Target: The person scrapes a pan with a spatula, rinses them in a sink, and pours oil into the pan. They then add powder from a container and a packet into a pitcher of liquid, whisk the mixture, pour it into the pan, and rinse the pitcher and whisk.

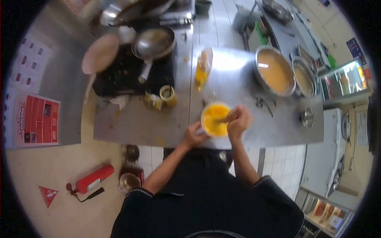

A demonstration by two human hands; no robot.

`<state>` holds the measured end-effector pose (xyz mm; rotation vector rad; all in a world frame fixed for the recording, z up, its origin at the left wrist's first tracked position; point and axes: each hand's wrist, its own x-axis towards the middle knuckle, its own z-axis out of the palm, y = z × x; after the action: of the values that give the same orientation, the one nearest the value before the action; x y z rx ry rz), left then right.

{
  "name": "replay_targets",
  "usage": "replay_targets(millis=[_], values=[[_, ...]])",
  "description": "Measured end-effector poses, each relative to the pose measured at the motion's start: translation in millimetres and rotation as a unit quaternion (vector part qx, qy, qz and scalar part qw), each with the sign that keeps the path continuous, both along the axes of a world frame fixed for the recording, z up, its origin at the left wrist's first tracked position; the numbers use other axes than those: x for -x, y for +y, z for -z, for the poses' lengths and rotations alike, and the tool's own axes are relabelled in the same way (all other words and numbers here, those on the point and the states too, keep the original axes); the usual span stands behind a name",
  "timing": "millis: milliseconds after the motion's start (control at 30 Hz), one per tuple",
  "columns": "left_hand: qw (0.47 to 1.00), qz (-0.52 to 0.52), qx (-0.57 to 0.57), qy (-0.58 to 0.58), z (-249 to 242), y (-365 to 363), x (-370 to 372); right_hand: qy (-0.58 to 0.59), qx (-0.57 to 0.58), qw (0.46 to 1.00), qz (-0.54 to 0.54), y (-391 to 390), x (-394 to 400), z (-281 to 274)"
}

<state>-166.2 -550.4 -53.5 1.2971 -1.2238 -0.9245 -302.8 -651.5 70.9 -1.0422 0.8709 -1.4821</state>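
Note:
A white bowl [203, 127] of bright yellow-orange liquid [214, 129] stands near the front edge of the steel table. My left hand [194, 135] is closed on the bowl's left side. Over the right rim, my right hand [239, 120] is wrapped round the handle of a thin stirring utensil [223, 119]. Its far end dips into the liquid; its exact kind is blurred. Just behind the bowl lies a small clear item [210, 96]. Further back is a plastic bottle with yellow contents [203, 71].
At left, a frying pan [143, 45] with a ladle-like strainer sits on a black stove [123, 75]. An open jar [168, 95] stands beside it. Large basins of orange liquid [274, 71] and paler liquid [303, 81] stand right. Scissors [260, 102] and a metal cup [307, 118] lie nearer.

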Motion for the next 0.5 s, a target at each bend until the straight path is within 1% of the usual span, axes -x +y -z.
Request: replay_targets(millis=[33,67,100,133,167,200,267,300,333,367,400,433,500], values=[[1.000,0.003,-0.013,-0.003,-1.7,-1.3,-0.1,-0.060,0.050,0.997,-0.003,0.2,5.7,-2.6],[1.000,0.005,-0.021,-0.008,-5.1,-1.5,-0.7,0.096,0.103,0.986,0.087,-6.3,4.8,24.7],[1.000,0.007,-0.031,0.002,-4.5,0.7,-0.3,0.251,0.156,0.940,0.168,-11.1,3.2,68.8],[0.999,0.006,-0.036,0.011,-3.1,0.6,-0.1,0.197,0.045,0.974,0.105,-7.6,-3.2,56.3],[0.999,0.003,-0.037,0.019,-2.5,-0.5,1.3,0.142,-0.073,0.986,0.055,-3.8,-10.0,42.7],[1.000,-0.004,-0.018,0.014,-5.3,-3.7,2.9,0.142,-0.016,0.988,0.062,-5.8,-3.6,23.1],[1.000,-0.021,0.014,-0.002,-9.9,-4.1,2.8,0.136,0.092,0.984,0.073,-5.0,12.5,3.8],[1.000,-0.013,-0.013,-0.001,-7.5,2.0,1.2,-0.065,0.049,0.995,0.052,-0.7,7.2,0.9],[0.999,-0.005,-0.035,0.001,-4.5,3.7,-0.4,-0.009,0.008,0.998,0.069,1.8,0.8,16.1],[0.999,0.002,-0.049,0.001,-2.8,0.4,-1.2,0.046,-0.025,0.995,0.084,-0.5,-7.5,42.8],[0.999,-0.004,-0.035,0.013,-2.9,-1.5,1.5,0.098,-0.059,0.988,0.099,-2.5,-11.7,57.4],[0.999,-0.010,-0.025,0.025,-2.5,0.0,5.6,0.136,-0.097,0.982,0.092,-4.3,-13.4,30.6],[0.999,-0.015,-0.022,0.017,3.9,-0.8,0.9,0.013,0.014,1.000,0.010,-1.5,-6.2,-12.0]])
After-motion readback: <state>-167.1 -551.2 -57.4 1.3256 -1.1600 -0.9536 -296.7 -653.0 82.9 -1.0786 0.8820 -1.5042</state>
